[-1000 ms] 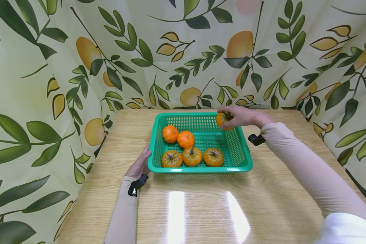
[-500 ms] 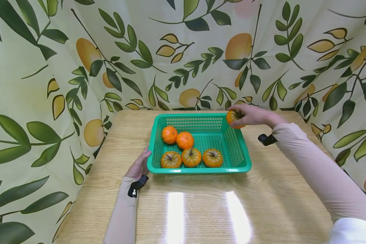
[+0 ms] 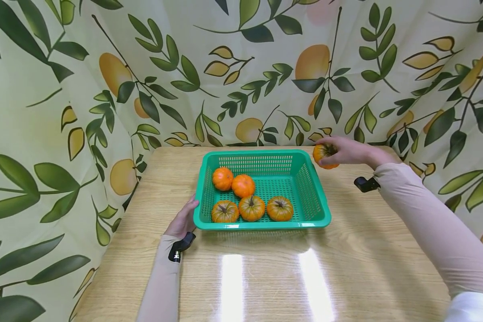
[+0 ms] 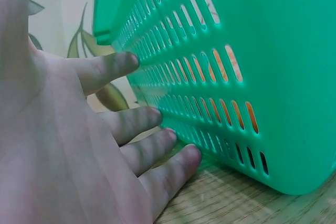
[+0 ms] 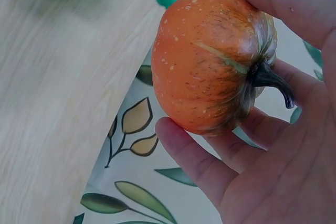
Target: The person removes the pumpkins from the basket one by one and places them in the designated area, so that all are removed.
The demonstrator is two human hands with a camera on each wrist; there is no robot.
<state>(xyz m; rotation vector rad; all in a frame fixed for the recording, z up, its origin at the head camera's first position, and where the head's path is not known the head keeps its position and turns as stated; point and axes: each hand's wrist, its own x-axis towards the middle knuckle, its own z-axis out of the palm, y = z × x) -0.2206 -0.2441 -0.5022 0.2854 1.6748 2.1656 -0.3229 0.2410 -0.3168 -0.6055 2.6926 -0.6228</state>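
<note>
A small orange pumpkin (image 5: 210,61) with a dark curved stem is held between the thumb and fingers of my right hand (image 3: 348,152), just outside the back right corner of the green basket (image 3: 261,225). The basket stands on the table with several small pumpkins in it. Two plain orange ones, one of them an orange pumpkin (image 3: 243,185), lie at the back left; three striped ones, among them a striped pumpkin (image 3: 280,209), line the front. My left hand (image 3: 183,219) is at the basket's left side, its fingers extended, with fingertips against the slotted wall (image 4: 194,72).
The wooden table (image 3: 265,273) extends in front of the basket and to both sides. A leaf-and-fruit patterned cloth (image 3: 233,89) hangs along the table's back and sides. Both wrists wear a small black camera mount (image 3: 366,184).
My right hand has moved right with the pumpkin, from over the basket's back right corner to beyond its rim. The left hand and the basket stay nearly in place.
</note>
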